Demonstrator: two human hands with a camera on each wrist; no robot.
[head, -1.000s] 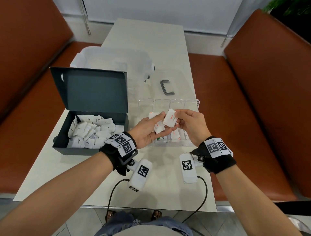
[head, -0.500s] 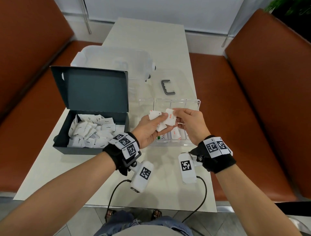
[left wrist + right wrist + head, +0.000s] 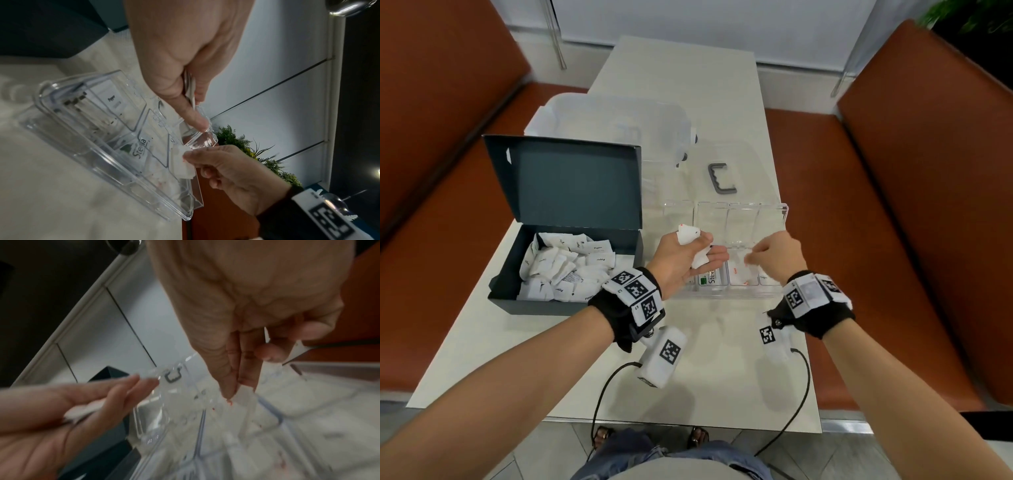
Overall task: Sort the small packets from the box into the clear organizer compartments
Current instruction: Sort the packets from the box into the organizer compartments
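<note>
A dark box (image 3: 565, 219) with its lid up holds several white packets (image 3: 565, 270) at the table's left. The clear organizer (image 3: 774, 209) stands to its right; Stevia (image 3: 141, 146) and Pepper (image 3: 112, 99) packets lie in separate compartments. My left hand (image 3: 698, 250) hovers over the organizer's left end and grips a small bunch of white packets (image 3: 688, 236). My right hand (image 3: 751, 258) pinches one white packet with red print (image 3: 244, 395) between thumb and fingers. It holds that packet (image 3: 183, 164) low over a middle-right compartment that has red-printed packets in it.
Behind the box sits a translucent lidded tub (image 3: 613, 126). The organizer's clear lid with a grey handle (image 3: 720, 178) lies just beyond the organizer. Brown benches (image 3: 928, 205) flank the narrow table (image 3: 688, 68). Two cables (image 3: 602, 394) hang over the table's near edge.
My right hand has drawn one packet away from the bunch in my left hand and carried it right and down over the organizer. My left hand stayed put, still holding the rest.
</note>
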